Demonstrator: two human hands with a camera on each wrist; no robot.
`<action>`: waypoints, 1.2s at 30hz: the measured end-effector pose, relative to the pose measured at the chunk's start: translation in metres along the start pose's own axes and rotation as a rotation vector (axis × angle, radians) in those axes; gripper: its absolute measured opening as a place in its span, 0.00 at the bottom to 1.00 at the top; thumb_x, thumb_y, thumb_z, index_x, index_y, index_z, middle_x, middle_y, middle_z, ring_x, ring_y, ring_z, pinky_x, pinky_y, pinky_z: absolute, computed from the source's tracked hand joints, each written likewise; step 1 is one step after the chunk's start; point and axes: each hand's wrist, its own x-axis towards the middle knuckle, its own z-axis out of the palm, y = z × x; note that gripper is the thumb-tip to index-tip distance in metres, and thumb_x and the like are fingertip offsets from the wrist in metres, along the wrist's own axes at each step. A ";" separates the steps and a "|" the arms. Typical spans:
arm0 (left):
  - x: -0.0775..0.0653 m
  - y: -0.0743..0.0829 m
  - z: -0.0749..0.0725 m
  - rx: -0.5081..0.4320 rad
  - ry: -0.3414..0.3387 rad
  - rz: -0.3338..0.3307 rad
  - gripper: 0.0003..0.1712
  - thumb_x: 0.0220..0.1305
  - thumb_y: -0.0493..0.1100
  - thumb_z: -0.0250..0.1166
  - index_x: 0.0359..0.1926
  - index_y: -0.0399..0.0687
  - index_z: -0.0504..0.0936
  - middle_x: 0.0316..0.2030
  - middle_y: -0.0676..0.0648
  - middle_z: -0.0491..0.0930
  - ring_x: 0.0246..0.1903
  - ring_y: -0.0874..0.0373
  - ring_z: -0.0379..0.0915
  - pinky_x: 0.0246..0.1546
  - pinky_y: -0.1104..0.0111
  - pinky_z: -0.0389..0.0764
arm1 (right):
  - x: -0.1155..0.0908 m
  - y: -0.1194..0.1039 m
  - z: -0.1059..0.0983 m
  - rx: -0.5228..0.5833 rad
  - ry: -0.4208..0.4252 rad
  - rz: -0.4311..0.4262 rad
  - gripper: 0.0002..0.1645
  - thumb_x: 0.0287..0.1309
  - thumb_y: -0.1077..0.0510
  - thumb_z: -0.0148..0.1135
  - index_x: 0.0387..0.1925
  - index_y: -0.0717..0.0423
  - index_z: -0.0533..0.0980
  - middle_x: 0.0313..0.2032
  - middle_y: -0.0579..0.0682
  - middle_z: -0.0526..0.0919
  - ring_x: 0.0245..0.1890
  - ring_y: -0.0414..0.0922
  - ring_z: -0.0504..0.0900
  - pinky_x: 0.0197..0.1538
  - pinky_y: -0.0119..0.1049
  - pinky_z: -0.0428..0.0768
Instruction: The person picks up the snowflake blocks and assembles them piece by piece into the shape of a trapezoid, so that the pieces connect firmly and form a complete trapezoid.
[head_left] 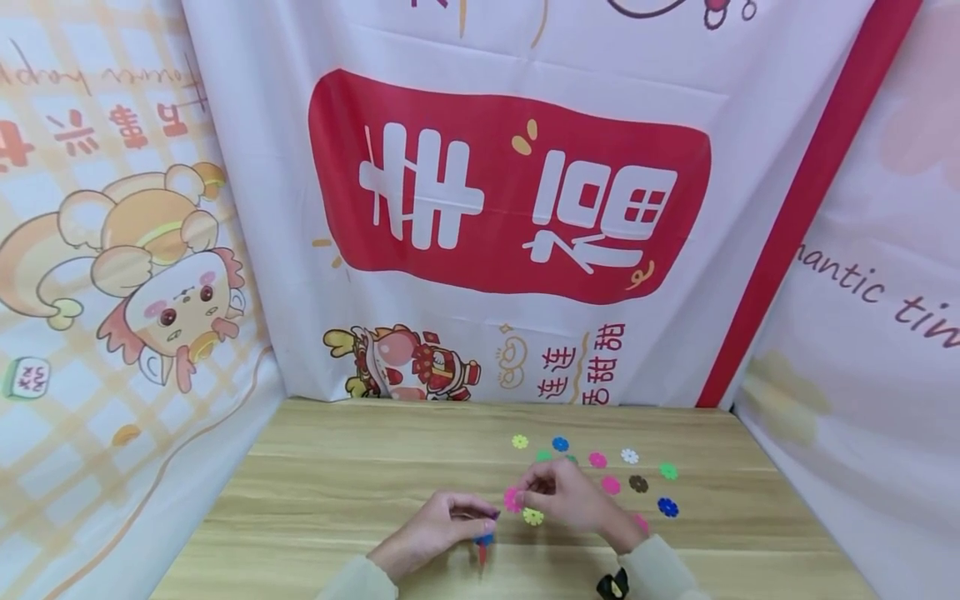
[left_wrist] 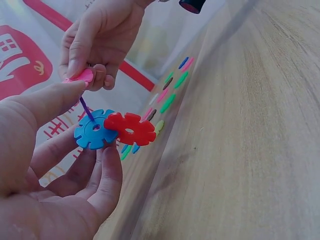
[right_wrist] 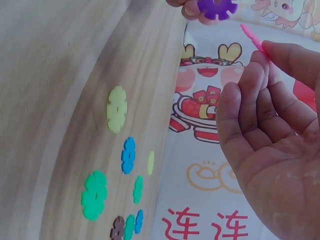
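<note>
My left hand [head_left: 442,527] holds a small chain of notched plastic flower discs. In the left wrist view a blue disc [left_wrist: 89,136] joins a red disc [left_wrist: 142,131] on one side. The purple disc [right_wrist: 218,10] of this chain shows edge-on there, slotted into the blue one. Thumb and fingers of my right hand [head_left: 566,497] pinch a pink flower disc [right_wrist: 255,40] by its edge. This pink disc faces the purple disc, with a gap between them in the right wrist view. A yellow flower disc [head_left: 532,517] lies on the table just below my right hand.
Loose flower discs lie on the wooden table [head_left: 337,475], among them a white [head_left: 629,456], a brown [head_left: 638,483], a dark blue [head_left: 667,507] and a green one [head_left: 668,472]. A black object [head_left: 613,583] is near my right sleeve. Printed cloth [head_left: 510,350] hangs behind and at both sides.
</note>
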 end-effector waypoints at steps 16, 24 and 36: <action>-0.001 0.000 0.000 0.000 -0.013 0.026 0.16 0.68 0.44 0.73 0.55 0.47 0.88 0.54 0.38 0.88 0.49 0.57 0.84 0.53 0.71 0.84 | 0.001 -0.002 0.014 0.010 0.002 -0.018 0.04 0.66 0.52 0.72 0.38 0.46 0.87 0.33 0.45 0.88 0.28 0.33 0.78 0.31 0.26 0.79; -0.002 0.001 0.006 0.014 -0.012 0.124 0.15 0.69 0.40 0.73 0.54 0.41 0.89 0.51 0.33 0.88 0.43 0.63 0.87 0.47 0.75 0.86 | 0.001 0.001 0.022 0.034 0.018 -0.104 0.03 0.66 0.55 0.73 0.38 0.49 0.88 0.34 0.46 0.91 0.30 0.34 0.82 0.35 0.29 0.85; 0.002 0.007 0.000 0.068 -0.002 0.058 0.14 0.70 0.49 0.72 0.51 0.48 0.88 0.47 0.49 0.89 0.46 0.59 0.84 0.50 0.73 0.85 | 0.007 -0.006 0.010 -0.040 -0.133 -0.157 0.05 0.69 0.53 0.69 0.40 0.47 0.89 0.37 0.43 0.92 0.34 0.37 0.87 0.39 0.30 0.88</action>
